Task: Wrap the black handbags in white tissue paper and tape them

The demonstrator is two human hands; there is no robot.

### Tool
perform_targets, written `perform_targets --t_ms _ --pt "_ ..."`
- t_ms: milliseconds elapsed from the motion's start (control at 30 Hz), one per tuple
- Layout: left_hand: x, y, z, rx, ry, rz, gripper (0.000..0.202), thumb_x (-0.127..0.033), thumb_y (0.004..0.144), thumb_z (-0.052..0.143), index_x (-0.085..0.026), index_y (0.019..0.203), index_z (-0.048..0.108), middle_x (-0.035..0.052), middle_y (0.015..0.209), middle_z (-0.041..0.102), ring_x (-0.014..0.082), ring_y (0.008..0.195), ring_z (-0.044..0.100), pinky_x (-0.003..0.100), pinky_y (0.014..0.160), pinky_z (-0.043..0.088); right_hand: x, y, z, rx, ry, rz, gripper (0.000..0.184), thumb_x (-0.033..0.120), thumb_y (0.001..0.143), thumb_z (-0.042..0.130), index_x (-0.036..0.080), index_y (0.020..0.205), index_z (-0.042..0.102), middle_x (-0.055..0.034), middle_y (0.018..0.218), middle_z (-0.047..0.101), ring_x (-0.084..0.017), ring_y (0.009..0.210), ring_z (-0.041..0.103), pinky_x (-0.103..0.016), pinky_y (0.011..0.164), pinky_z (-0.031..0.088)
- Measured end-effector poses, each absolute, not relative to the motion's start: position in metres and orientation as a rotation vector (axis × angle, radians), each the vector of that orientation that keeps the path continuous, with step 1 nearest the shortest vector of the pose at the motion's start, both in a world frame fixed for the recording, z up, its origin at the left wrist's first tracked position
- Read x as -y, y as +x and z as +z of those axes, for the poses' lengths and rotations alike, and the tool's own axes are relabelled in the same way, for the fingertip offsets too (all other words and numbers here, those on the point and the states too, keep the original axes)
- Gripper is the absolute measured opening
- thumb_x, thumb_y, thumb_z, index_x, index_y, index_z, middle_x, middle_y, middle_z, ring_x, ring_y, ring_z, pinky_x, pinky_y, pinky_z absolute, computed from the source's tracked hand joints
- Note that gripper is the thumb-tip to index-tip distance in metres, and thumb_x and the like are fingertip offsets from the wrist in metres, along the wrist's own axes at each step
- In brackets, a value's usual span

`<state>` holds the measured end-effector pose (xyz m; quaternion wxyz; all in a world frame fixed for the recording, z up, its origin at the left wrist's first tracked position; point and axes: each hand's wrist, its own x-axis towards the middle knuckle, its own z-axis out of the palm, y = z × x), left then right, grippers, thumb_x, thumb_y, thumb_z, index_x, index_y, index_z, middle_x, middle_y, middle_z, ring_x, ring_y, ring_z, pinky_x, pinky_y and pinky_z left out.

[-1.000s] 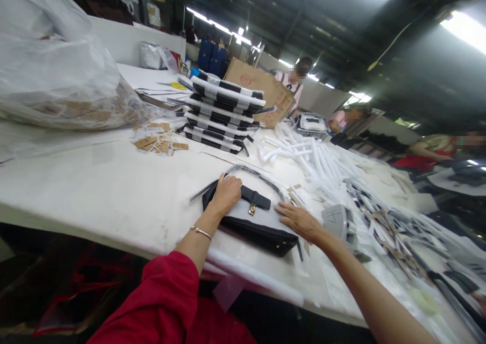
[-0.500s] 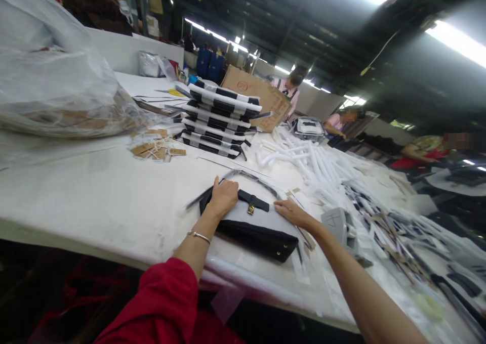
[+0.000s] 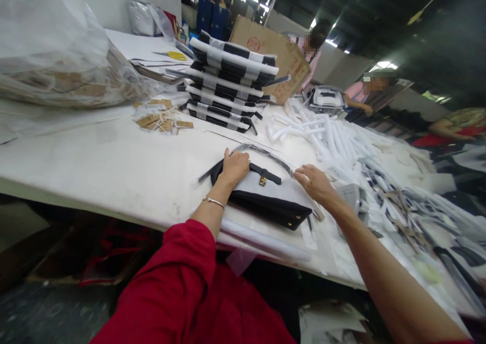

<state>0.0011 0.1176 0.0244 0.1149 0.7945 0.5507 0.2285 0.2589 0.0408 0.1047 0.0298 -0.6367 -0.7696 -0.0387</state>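
Showing a black-and-pale-grey handbag [image 3: 279, 193] lying on a white surface [image 3: 114, 157], close to its near edge, between two hands set apart. Compared with a second ago, the right hand [image 3: 315, 183] has slid from the pale flap up to the bag's upper right corner, by the end of the plastic-wrapped handle [image 3: 273, 155]. The left hand [image 3: 235, 168] has stayed curled over the upper left part. The view has dipped, so pale sheets [image 3: 330, 324] now appear below the surface. The left fingertips are hidden, and I cannot tell whether either hand is clamped on anything. A carton [image 3: 279, 63] partly hides a worker in pink; at the right edge, another person is cut off and blurred.
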Motion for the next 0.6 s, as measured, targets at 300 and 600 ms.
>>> perform_targets --t_ms 300,600 --pt "-0.117 -0.004 0.083 -1.505 2.316 0.828 0.035 -0.028 0.095 0.045 -0.023 0.129 0.054 0.0069 0.135 0.059 0.0232 0.125 0.052 0.042 0.111 0.034 0.135 0.175 0.058 2.467 -1.432 0.148 0.032 0.023 0.093 0.058 0.023 0.125 0.058 -0.0102 0.120 0.067 -0.027 0.105 0.064 -0.041 0.087 0.054" --pt "-0.054 -0.008 0.120 -0.727 2.675 0.150 0.056 -0.055 0.085 0.061 -0.023 0.131 0.057 0.0086 0.140 0.057 0.0254 0.123 0.056 0.031 0.100 0.042 0.122 0.170 0.021 2.317 -1.285 0.006 0.026 0.013 0.094 0.050 0.021 0.117 0.058 -0.0086 0.105 0.068 -0.023 0.091 0.062 -0.036 0.079 0.053"
